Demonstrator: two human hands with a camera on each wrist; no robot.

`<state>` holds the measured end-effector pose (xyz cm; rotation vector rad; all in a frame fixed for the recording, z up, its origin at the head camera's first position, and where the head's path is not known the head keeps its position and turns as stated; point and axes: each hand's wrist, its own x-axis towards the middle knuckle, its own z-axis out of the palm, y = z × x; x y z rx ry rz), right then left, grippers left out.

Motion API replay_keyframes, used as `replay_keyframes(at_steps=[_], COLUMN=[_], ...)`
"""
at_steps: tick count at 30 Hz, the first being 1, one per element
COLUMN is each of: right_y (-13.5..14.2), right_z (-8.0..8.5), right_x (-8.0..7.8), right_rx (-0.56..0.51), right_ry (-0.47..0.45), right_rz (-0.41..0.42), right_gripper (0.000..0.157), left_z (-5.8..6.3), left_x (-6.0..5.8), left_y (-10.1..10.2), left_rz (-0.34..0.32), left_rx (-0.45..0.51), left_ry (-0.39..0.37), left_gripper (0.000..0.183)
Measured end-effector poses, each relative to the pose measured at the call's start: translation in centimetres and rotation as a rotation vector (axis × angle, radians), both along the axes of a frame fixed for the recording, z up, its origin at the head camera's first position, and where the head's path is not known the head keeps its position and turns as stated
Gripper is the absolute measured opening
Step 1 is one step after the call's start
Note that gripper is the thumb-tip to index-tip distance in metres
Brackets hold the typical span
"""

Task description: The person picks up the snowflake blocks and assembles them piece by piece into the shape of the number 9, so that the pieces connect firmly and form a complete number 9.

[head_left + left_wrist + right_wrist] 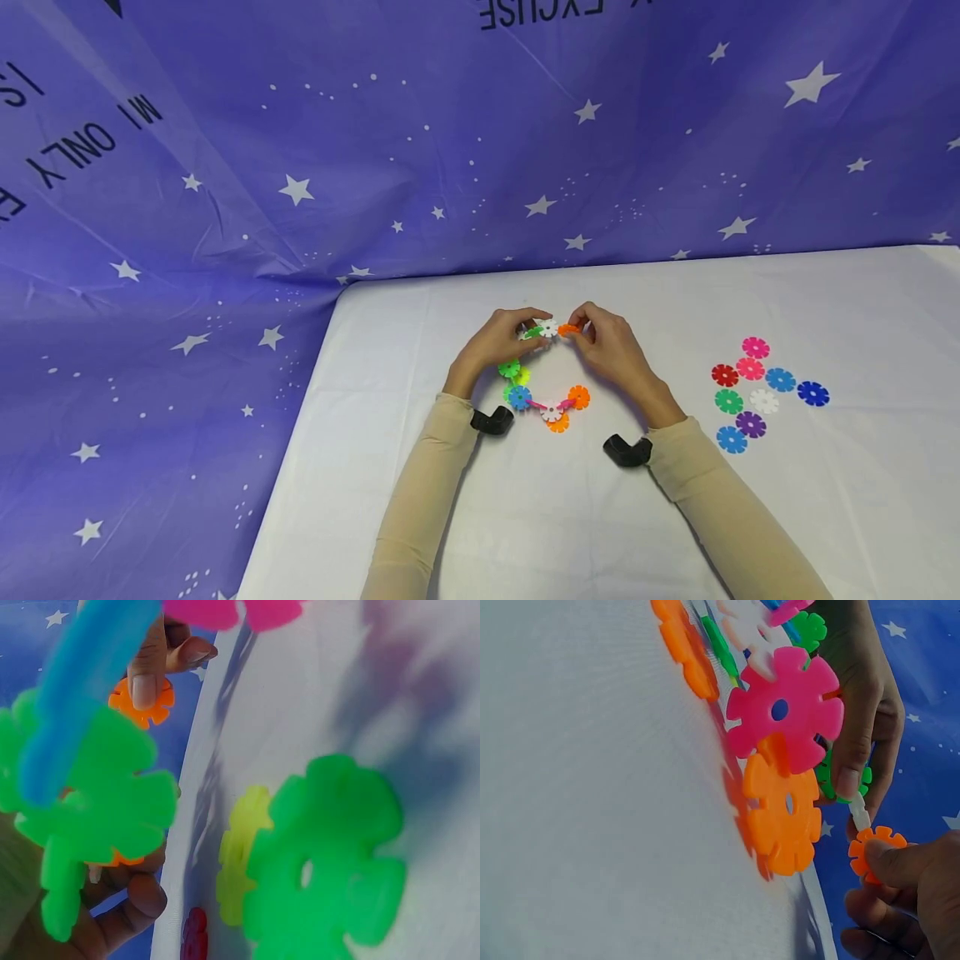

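Note:
My left hand [491, 340] pinches a green slotted snowflake disc [862, 776] at one end of a curved chain of interlocking plastic discs. From that green piece a white disc [548, 328] sticks out toward the right. Between thumb and fingers, my right hand [611, 346] grips an orange disc [859, 856], its edge meeting the white one. Nearer my body the chain runs through a green disc [509, 368], a yellow disc [524, 376], a blue disc [520, 397] and a white disc [551, 412], to an orange disc [578, 397] joined to a pink one [795, 705].
To the right on the white table [862, 500] lie several loose discs, among them a red disc [724, 375], a dark blue disc [813, 393] and a purple disc [751, 424]. A purple star-printed cloth [450, 167] borders the table's back and left.

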<state>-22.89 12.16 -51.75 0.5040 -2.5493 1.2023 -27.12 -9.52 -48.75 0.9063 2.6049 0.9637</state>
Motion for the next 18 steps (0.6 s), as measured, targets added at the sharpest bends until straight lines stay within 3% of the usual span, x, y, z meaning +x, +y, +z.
replay_keyframes(at_steps=[11, 18], right_y=[0.05, 0.03], right_z=[0.19, 0.10], right_x=[0.09, 0.14], right_rx=[0.027, 0.048], right_ry=[0.076, 0.064], right_rz=[0.042, 0.048], right_gripper=[0.019, 0.017], left_z=[-0.16, 0.01], left_x=[-0.14, 0.04], left_y=[0.04, -0.01], left_rz=[0.011, 0.003], left_rx=[-0.014, -0.007], left_ry=[-0.008, -0.003], left_gripper=[0.041, 0.041])
